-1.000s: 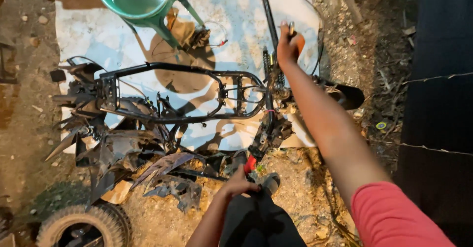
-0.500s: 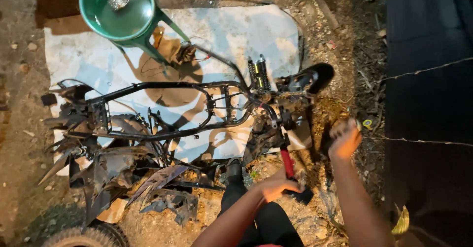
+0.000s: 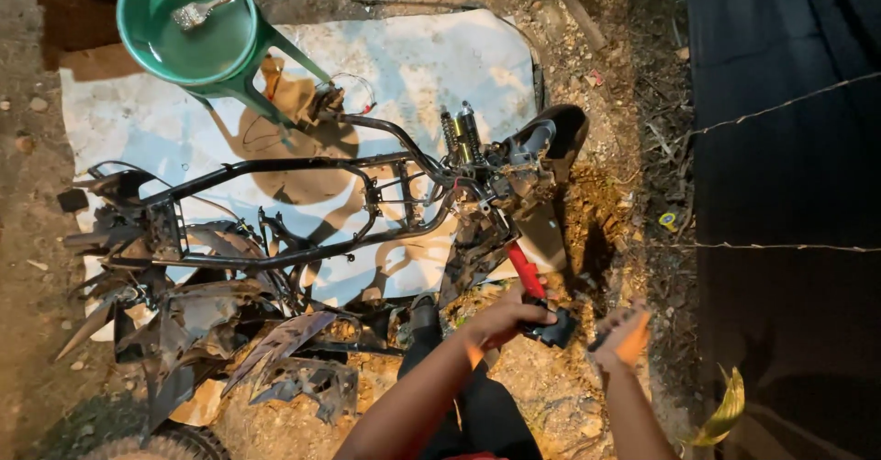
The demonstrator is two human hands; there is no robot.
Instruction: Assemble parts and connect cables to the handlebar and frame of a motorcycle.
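Observation:
A stripped black motorcycle frame (image 3: 303,205) lies on its side on a white sheet (image 3: 413,66). My left hand (image 3: 503,321) is closed around a red-handled tool (image 3: 525,269) with a black end, at the frame's front end near the steering head. My right hand (image 3: 620,336) hovers just right of it, blurred, fingers spread and holding nothing. It is close to the tool's black end, but I cannot tell if it touches. Two shock absorbers (image 3: 462,134) stick up by the frame's front.
A green basin (image 3: 188,24) with a brush (image 3: 202,9) in it sits on a stand at the top left. Torn black body panels (image 3: 229,332) and a tyre (image 3: 151,443) lie at the lower left. Wire strands (image 3: 780,104) run along the dark right side.
My right hand has come down from the far side of the frame to beside my left hand. My left hand has moved right along the frame with the red tool.

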